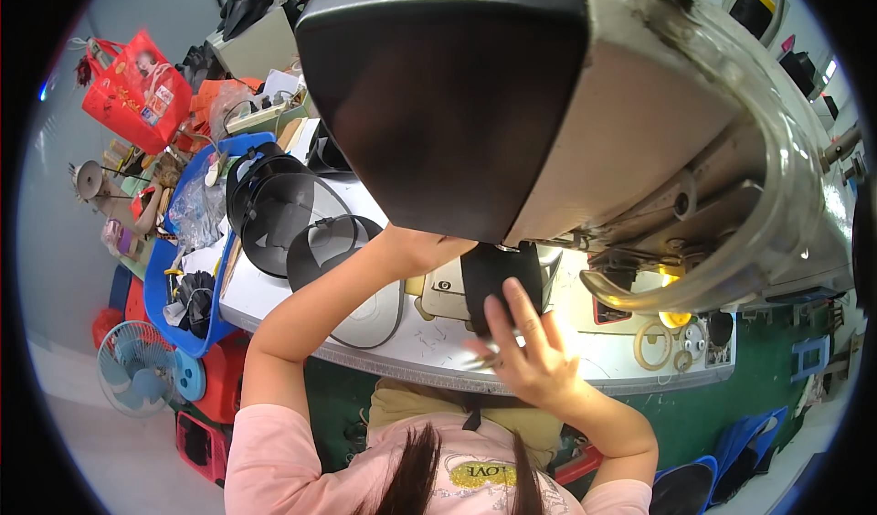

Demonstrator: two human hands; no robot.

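A black, flat, fabric-like piece [498, 282] lies under the needle area of a sewing machine [448, 113], whose large dark head hides its far end. My left hand [425, 248] reaches in at the piece's left side beneath the machine head; its fingers are mostly hidden. On the right, my right hand [534, 346] has its fingers spread, with the fingertips over the lower right part of the black piece. Beside that hand's thumb shows a slim, metallic-looking thing [480, 362], blurred; I cannot tell whether it is held.
Black rimmed pieces with smoky see-through panels [288, 222] lie left of my left forearm on the white table [438, 355]. Blue bins [174, 286] with plastic and scraps stand farther left, above a fan [137, 369]. Tape rolls [652, 346] lie at the table's right end.
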